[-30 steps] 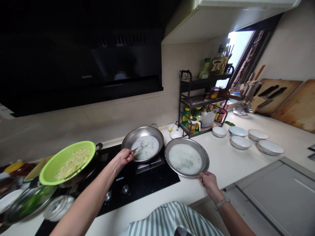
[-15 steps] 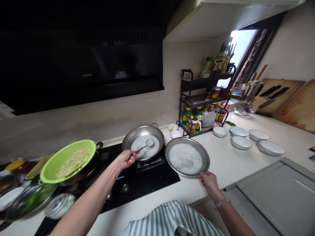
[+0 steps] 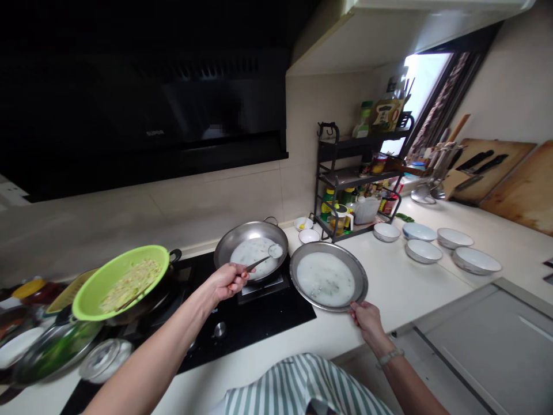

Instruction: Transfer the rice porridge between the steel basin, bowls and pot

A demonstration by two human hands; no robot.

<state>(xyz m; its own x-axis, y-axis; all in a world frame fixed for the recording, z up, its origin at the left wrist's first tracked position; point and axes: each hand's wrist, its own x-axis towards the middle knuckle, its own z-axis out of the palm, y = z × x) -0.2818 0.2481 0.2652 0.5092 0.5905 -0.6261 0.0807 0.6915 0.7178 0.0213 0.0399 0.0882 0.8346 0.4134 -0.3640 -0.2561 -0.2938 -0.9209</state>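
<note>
My left hand (image 3: 230, 282) is closed round the handle of a metal ladle (image 3: 275, 251). The ladle's bowl, with whitish liquid in it, is over the right side of a steel wok (image 3: 228, 241) on the stove. Milky soup (image 3: 250, 253) with dark bits lies in the wok. To the right, a wide steel basin (image 3: 362, 275) stands at the counter's edge by the stove and holds similar white soup. My right hand (image 3: 366, 318) pinches the near right rim of this basin.
A green colander (image 3: 82, 300) of bean sprouts sits over the left burner. Several bowls (image 3: 423, 251) stand on the right counter. A black spice rack (image 3: 334, 173) is behind the basin, near two small bowls (image 3: 309, 236). The range hood (image 3: 216, 109) hangs above.
My left hand has moved the ladle rightward, from over the wok's middle to near its right rim. My right hand and the basin have stayed in place.
</note>
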